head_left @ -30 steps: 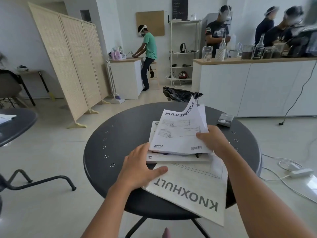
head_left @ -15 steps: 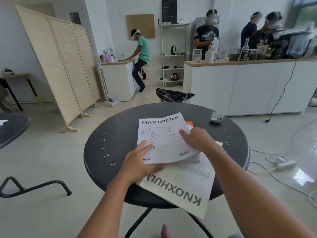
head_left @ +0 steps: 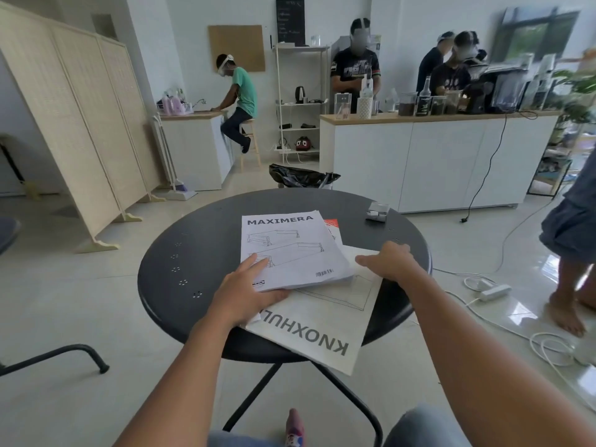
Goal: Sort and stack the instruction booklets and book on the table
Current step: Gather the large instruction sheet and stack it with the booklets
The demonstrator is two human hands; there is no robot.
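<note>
So there's a round dark table (head_left: 167,285) in the middle of the frame with the paperwork piled on its near right part. On top is the MAXIMERA booklet (head_left: 290,250), lying flat with its title toward the far side. Under it, poking out at the upper right, is a sliver of something with a red corner (head_left: 332,223), probably the book, but too little shows to be sure. Below all that sits the big KNOXHULT booklet (head_left: 322,321), turned upside down to the viewer and hanging over the table's near edge toward the lower middle of the frame.

The left hand (head_left: 245,291) is on the MAXIMERA booklet's near left corner, fingers spread over the top and the thumb along the near edge, looks like a loose pinch on it. The right hand (head_left: 390,261) is flat and open, palm down, resting on the KNOXHULT booklet just right of the MAXIMERA one, not gripping anything.

A small grey box (head_left: 377,211) sits alone at the table's far right edge, well apart from the pile.
</note>
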